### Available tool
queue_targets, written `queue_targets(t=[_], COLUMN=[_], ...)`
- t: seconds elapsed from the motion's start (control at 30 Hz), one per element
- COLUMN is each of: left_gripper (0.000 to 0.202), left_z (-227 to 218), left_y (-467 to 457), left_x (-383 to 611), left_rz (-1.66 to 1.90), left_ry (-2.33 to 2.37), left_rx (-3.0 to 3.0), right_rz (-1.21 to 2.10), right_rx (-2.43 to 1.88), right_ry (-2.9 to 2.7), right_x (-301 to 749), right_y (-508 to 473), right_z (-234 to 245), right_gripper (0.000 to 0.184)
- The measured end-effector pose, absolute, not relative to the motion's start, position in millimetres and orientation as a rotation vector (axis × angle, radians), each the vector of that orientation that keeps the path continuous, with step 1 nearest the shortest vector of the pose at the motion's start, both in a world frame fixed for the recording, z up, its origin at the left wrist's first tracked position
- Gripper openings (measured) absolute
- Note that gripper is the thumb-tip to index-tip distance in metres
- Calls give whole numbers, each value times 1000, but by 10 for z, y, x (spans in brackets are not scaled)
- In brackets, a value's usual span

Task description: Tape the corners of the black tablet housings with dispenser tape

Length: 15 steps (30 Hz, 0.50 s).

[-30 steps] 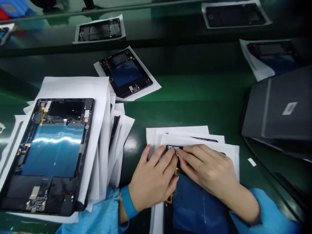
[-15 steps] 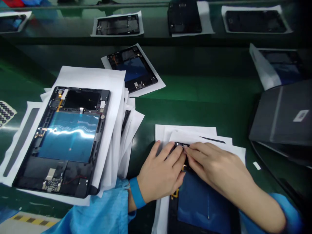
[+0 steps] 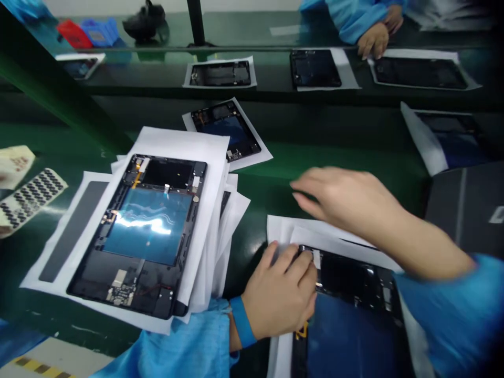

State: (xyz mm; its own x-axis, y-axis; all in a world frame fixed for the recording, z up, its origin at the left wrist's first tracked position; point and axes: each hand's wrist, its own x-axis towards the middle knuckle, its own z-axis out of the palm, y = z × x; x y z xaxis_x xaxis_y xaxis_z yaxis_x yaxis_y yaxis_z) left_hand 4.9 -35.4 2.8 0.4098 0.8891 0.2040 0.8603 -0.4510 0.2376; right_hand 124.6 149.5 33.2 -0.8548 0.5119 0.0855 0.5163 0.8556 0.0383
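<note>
My left hand [image 3: 279,294] lies over the upper left corner of an opened tablet [image 3: 356,331], its fingers spread and bent over the edge. That tablet has a dark blue battery and an orange flex cable at its left side, and it rests on white paper sheets [image 3: 281,231]. Raised above the tablet's top edge is my right hand [image 3: 346,197], thumb and forefinger apart, and no object shows between them. To the left, a second opened tablet [image 3: 142,236] lies on a stack of paper sheets [image 3: 208,252].
Beyond, another opened tablet [image 3: 228,128] lies on paper. Several tablets sit along the far ledge, where a co-worker's hand [image 3: 373,41] touches one. A sticker sheet [image 3: 31,202] is at left, under a green post [image 3: 66,89]. A dark grey box [image 3: 464,215] stands at right.
My right hand has lifted off the tablet's upper left corner and moved up and away. My left hand stays there. The view has tilted up, bringing in a co-worker's hands.
</note>
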Motion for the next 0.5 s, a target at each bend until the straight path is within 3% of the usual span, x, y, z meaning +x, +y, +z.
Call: queue_targets(t=[0.13, 0.27, 0.37, 0.5], left_gripper=[45, 44, 41, 31], left_z=[-18, -114, -167, -117], left_y=[-374, -361, -343, -332], left_x=[16, -20, -26, -6], left_rz=[453, 532, 642, 928], left_ry=[1628, 1641, 1663, 1479], left_rx=[2573, 2561, 2500, 2145], right_rz=[-225, -244, -280, -290], right_rx=[-683, -560, -575, -636], right_ry=[-3168, -3283, -3324, -3297], right_x=[129, -491, -529, -44], right_y=[2158, 2304, 2293, 2124], right_z=[275, 159, 256, 634], right_gripper=[15, 29, 36, 17])
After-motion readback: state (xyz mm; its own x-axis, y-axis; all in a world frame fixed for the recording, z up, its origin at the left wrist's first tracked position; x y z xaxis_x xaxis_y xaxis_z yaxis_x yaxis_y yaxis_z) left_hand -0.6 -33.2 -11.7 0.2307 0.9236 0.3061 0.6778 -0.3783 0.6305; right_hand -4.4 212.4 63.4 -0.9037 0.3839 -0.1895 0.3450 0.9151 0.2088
